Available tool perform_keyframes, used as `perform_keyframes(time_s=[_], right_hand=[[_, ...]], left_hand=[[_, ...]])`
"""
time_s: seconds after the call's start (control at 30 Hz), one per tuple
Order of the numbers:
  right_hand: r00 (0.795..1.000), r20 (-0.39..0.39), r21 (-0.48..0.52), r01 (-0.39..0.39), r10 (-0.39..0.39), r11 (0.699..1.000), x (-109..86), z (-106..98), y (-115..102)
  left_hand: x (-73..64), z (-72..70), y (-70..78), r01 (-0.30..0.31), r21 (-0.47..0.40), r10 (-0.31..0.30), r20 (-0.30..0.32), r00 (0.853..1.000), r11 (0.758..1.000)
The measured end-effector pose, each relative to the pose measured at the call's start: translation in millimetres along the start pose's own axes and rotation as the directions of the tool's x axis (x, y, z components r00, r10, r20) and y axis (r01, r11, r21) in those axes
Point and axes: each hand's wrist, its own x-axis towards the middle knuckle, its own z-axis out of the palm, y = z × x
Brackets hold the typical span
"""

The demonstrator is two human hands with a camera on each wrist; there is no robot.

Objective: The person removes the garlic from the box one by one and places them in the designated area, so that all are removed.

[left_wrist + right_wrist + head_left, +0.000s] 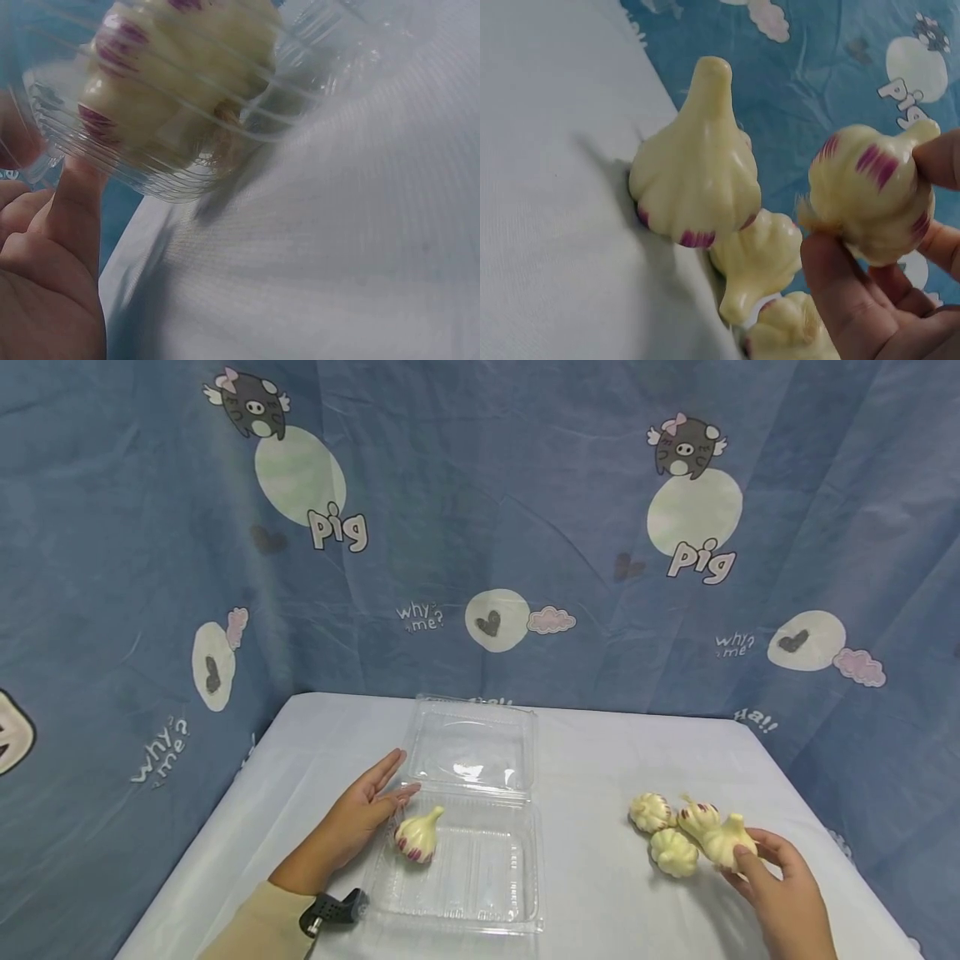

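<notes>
My right hand pinches a garlic bulb between thumb and fingertips, its neck pointing away from the thumb. Three more garlic bulbs lie bunched beside that hand on the right of the table; one bulb shows large in the right wrist view with its neck up. At the left, my left hand has its fingers stretched along the side of a clear plastic clamshell box, fingertips right at the hinge end. One purple-streaked garlic bulb sits in the box's left part, seen through the ribbed wall in the left wrist view.
The box's lid lies folded back toward the far edge of the white-covered table. A blue patterned curtain hangs behind and along both sides. A black wrist strap is on the left wrist, close to the box's near corner.
</notes>
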Motion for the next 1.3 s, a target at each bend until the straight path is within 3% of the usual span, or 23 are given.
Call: perform_keyframes(time_s=[0.27,0.5,0.6,1.0,1.3], right_hand=[[0.999,-0.034,-0.013,-0.023,0.023,1.000,5.0,-1.1,7.7],[0.999,0.028,-0.206,-0.014,0.020,0.979,10.9,-4.9,16.6],[0.997,0.062,-0.223,-0.026,0.041,0.975,13.9,-4.6,20.7],[0.989,0.127,-0.066,-0.070,0.078,0.995,16.2,3.6,29.1],[0.988,0.117,-0.080,-0.087,0.096,0.993,15.8,6.6,30.3]], left_hand=[[0.2,1.1,0.6,0.007,0.021,-0.007,-0.001,1.000,1.000],[0.4,1.3,2.8,0.012,0.024,-0.012,-0.010,1.000,1.000],[1.2,0.9,2.8,0.011,0.012,-0.011,-0.007,1.000,1.000],[1.1,0.3,0.2,0.008,-0.009,-0.008,0.002,1.000,1.000],[1.0,0.0,0.1,0.016,-0.002,-0.016,0.001,1.000,1.000]])
